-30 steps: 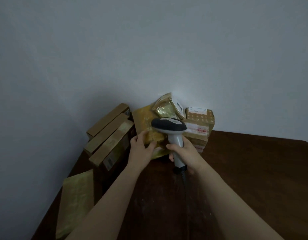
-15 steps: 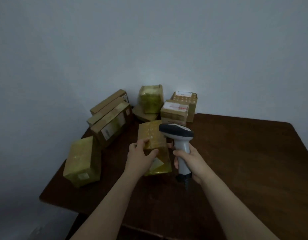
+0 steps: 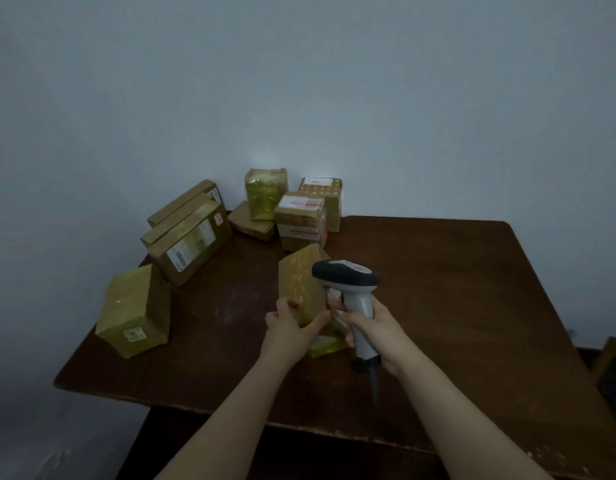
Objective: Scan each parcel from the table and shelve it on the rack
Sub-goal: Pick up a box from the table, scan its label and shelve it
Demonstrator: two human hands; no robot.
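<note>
Your left hand (image 3: 289, 329) curls around the near left side of a small parcel (image 3: 301, 282) wrapped in yellowish tape, thumb on its right face. The parcel stands on the dark wooden counter (image 3: 455, 289), directly between your two hands.

Your right hand (image 3: 375, 327) is wrapped around the pale grey handle of a barcode scanner (image 3: 348, 275). Its dark head sits just above and to the right of the parcel's top, pointing left across it. A dark cable (image 3: 374, 382) hangs from the base of the handle, below your right hand.

Well to the left of your left hand, near the counter's left edge, stands a larger yellow-wrapped box (image 3: 133, 311). Beyond it, three long cardboard boxes (image 3: 192, 244) lean together; the nearest carries a white label with a barcode.

Straight beyond your hands, against the wall (image 3: 334, 81), a green-tinted wrapped packet (image 3: 265, 195) stands on a flat carton (image 3: 252, 221). Just right of those are a taped carton with red print (image 3: 301, 220) and a second carton (image 3: 322, 195) behind it.
</note>
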